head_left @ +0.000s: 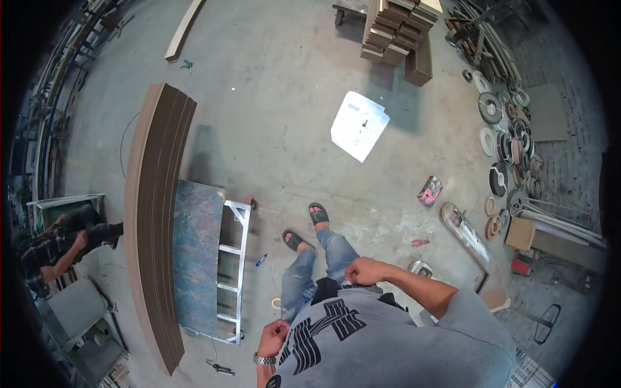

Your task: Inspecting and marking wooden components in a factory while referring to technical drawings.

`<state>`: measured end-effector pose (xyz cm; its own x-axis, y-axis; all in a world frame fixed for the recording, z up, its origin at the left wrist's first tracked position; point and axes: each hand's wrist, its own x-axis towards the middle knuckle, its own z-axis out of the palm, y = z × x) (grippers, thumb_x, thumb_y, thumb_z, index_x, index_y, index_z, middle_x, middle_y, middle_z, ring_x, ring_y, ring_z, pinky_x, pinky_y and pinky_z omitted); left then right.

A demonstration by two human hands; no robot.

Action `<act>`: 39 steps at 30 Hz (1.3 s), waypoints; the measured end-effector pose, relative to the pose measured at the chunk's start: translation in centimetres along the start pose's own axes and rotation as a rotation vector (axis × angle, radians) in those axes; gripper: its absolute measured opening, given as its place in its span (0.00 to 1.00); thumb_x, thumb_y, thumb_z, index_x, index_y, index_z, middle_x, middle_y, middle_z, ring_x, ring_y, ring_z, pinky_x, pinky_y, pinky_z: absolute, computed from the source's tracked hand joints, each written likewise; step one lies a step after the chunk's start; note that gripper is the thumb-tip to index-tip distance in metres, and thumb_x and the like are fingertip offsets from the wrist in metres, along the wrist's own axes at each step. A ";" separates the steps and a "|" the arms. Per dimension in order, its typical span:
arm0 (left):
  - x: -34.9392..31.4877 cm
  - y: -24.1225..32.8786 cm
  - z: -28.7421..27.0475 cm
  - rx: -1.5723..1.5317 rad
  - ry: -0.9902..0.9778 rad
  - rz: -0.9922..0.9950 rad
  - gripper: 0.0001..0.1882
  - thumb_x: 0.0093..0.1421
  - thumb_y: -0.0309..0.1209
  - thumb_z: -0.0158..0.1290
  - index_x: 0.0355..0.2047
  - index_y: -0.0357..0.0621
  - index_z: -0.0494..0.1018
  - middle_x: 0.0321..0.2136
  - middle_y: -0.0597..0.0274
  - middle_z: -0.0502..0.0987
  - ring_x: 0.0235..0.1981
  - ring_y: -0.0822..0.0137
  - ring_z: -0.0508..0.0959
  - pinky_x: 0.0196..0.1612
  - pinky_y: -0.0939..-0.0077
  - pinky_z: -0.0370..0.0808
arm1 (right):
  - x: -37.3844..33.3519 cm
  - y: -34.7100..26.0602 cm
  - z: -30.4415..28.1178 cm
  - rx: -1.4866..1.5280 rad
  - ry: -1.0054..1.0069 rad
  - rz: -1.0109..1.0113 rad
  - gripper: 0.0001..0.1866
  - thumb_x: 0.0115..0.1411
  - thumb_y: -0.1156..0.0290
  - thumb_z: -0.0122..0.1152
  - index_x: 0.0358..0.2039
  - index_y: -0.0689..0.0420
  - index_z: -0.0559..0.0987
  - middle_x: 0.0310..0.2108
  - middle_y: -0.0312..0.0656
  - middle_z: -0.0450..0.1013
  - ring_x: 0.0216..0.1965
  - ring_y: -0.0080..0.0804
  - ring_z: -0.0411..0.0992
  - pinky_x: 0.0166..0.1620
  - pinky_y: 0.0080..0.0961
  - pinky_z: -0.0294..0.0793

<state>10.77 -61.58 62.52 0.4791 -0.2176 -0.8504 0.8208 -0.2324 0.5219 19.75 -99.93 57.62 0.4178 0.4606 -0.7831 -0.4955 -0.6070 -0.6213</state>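
Note:
My right hand (364, 271) is closed at my waist, by the hem of my grey T-shirt (388, 323) and the top of my jeans (338, 253). What its fingers hold, if anything, is hidden. Beside the left edge of the shirt, my left hand (274, 336) has its fingers curled together, with a metal watch (264, 359) on the wrist. I cannot make out anything between those fingers. Left of me, long brown boards (158, 220) lie stacked across a low support with a blue mottled panel (197, 258) and a silver metal frame (242, 271).
Paper sheets (359, 124) lie on the floor ahead. A blue marker (261, 260), red-handled pliers (420, 243) and a pink-and-black box (429, 191) are near my feet. Edging rolls (498, 178) line the right wall. Stacked boards (394, 32) stand far ahead. A person (55, 249) sits at far left.

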 end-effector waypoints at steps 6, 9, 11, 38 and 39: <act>10.0 -2.9 -1.2 0.091 -0.485 -0.152 0.07 0.65 0.29 0.56 0.35 0.39 0.79 0.24 0.70 0.78 0.24 0.78 0.74 0.29 0.81 0.71 | 0.7 4.7 0.1 -0.184 -0.036 0.000 0.18 0.45 0.72 0.55 0.38 0.54 0.85 0.31 0.48 0.82 0.36 0.47 0.80 0.40 0.40 0.78; 19.6 -2.7 -2.1 0.510 -0.325 0.004 0.18 0.64 0.45 0.57 0.39 0.41 0.79 0.26 0.59 0.82 0.26 0.63 0.81 0.33 0.67 0.77 | 3.4 5.8 -2.0 0.102 0.080 0.225 0.13 0.53 0.68 0.56 0.37 0.55 0.84 0.33 0.46 0.82 0.36 0.44 0.81 0.41 0.37 0.78; 25.2 2.8 -0.7 0.720 -0.057 0.343 0.20 0.62 0.47 0.57 0.40 0.41 0.79 0.27 0.49 0.81 0.27 0.53 0.82 0.34 0.64 0.77 | 5.6 7.1 -3.7 0.053 0.530 0.142 0.12 0.59 0.63 0.57 0.38 0.55 0.83 0.31 0.49 0.80 0.36 0.45 0.80 0.40 0.38 0.78; 104.4 13.8 34.3 0.515 0.486 0.440 0.26 0.53 0.40 0.64 0.47 0.37 0.72 0.49 0.50 0.72 0.53 0.48 0.71 0.54 0.53 0.72 | 31.7 22.0 -28.3 0.156 0.799 -0.308 0.29 0.70 0.64 0.52 0.63 0.73 0.64 0.54 0.59 0.73 0.55 0.48 0.73 0.62 0.39 0.67; 105.7 12.7 32.8 0.617 0.558 0.430 0.21 0.53 0.36 0.61 0.45 0.39 0.74 0.49 0.51 0.72 0.52 0.50 0.71 0.53 0.53 0.71 | 31.7 20.5 -27.5 0.177 0.788 -0.374 0.29 0.70 0.64 0.51 0.63 0.73 0.64 0.55 0.59 0.73 0.56 0.49 0.73 0.62 0.40 0.68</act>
<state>61.60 -118.57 -18.52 0.9145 0.0473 -0.4018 0.3045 -0.7345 0.6065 43.73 -115.58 20.74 0.9460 -0.0104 -0.3240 -0.3049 -0.3671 -0.8788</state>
